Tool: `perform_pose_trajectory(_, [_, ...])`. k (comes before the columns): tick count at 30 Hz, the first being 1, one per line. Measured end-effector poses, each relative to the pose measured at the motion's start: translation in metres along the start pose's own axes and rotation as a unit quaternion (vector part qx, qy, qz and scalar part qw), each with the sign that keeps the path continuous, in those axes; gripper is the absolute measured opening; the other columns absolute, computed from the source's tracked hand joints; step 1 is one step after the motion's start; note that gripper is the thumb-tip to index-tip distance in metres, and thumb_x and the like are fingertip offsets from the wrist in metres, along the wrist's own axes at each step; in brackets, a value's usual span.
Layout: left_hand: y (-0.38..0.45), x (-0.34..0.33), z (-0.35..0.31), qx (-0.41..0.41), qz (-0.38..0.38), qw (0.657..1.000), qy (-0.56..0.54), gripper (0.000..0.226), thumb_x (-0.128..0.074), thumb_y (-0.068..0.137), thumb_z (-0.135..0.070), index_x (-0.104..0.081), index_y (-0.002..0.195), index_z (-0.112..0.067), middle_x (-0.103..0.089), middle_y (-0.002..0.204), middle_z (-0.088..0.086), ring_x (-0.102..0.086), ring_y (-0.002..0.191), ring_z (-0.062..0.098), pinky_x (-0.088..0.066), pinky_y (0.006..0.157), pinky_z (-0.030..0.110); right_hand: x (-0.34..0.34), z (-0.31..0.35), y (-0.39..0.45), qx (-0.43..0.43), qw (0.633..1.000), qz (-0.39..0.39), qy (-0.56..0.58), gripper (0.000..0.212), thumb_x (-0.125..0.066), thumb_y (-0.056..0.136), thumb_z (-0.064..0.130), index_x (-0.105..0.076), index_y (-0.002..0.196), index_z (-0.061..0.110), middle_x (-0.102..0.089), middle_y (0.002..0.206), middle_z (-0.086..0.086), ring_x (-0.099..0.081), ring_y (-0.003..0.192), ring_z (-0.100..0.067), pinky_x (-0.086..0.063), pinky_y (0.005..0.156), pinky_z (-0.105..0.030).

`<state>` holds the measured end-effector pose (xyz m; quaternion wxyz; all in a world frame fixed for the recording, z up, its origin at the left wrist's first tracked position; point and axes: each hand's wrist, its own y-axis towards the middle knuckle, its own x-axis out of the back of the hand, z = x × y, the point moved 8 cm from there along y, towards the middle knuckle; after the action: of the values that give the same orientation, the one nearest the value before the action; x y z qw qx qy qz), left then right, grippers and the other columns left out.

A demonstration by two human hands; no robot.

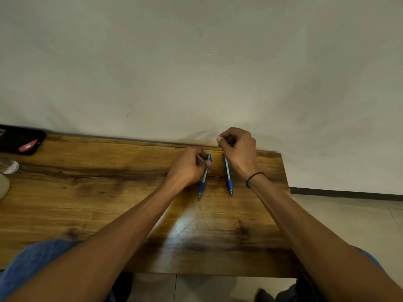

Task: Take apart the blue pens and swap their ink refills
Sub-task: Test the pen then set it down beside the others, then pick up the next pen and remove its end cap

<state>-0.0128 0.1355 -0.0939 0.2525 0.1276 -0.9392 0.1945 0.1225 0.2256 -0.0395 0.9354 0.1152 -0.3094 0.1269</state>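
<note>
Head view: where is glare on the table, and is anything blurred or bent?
Head view: a pale glare patch lies on the wooden table, nearer the person than the two blue pens; the left hand looks slightly smeared; the table's far edge curves from wide-angle distortion.

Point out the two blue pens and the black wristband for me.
Left blue pen (202, 186): head view, on its dark blue grip.
Right blue pen (229, 184): head view, on its dark blue grip.
Black wristband (254, 176): head view, on the band across the right wrist.

Left pen upper end: hidden under left hand
Right pen top: behind right hand
Black case: cut off at left edge
</note>
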Motion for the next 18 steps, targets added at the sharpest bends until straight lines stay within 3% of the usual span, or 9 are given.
perform_pose_trajectory(4, [0.003, 0.005, 0.007, 0.017, -0.033, 0.999, 0.027, 0.026, -0.075, 0.098, -0.028, -0.071, 0.122, -0.018, -0.078, 0.091, 0.0, -0.079, 0.078, 0.017, -0.068, 0.079, 0.045, -0.004, -0.001, 0.002, 0.026, 0.992, 0.045, -0.118, 0.004, -0.074, 0.092, 0.014, -0.073, 0.09, 0.017, -0.074, 0.081, 0.001, -0.072, 0.079, -0.019, -0.063, 0.078, -0.043])
perform_pose_trajectory(9, [0.007, 0.01, 0.015, 0.022, -0.058, 0.997, 0.056, 0.029, -0.08, 0.094, -0.031, -0.076, 0.119, -0.016, -0.081, 0.096, 0.002, -0.079, 0.083, 0.016, -0.067, 0.081, 0.044, -0.025, -0.002, -0.009, 0.066, 0.955, 0.151, -0.247, 0.003, -0.071, 0.094, 0.013, -0.073, 0.095, 0.015, -0.074, 0.096, -0.005, -0.07, 0.094, -0.028, -0.061, 0.082, -0.046])
perform_pose_trajectory(13, [0.008, 0.011, 0.017, 0.018, -0.089, 0.993, 0.076, 0.024, -0.086, 0.089, -0.032, -0.082, 0.106, -0.016, -0.083, 0.09, 0.001, -0.078, 0.079, 0.012, -0.066, 0.078, 0.04, -0.036, 0.0, -0.016, 0.091, 0.937, 0.177, -0.287, 0.01, -0.067, 0.091, 0.006, -0.073, 0.094, 0.014, -0.073, 0.1, -0.007, -0.067, 0.097, -0.029, -0.06, 0.08, -0.045])
perform_pose_trajectory(18, [0.011, 0.006, 0.024, 0.026, -0.091, 0.993, 0.063, 0.018, -0.087, 0.089, -0.029, -0.083, 0.098, -0.013, -0.082, 0.09, 0.004, -0.079, 0.085, 0.019, -0.065, 0.082, 0.042, -0.047, -0.01, -0.022, 0.08, 0.926, 0.206, -0.307, 0.016, -0.064, 0.091, 0.002, -0.071, 0.093, 0.016, -0.072, 0.102, -0.01, -0.065, 0.102, -0.032, -0.059, 0.079, -0.046])
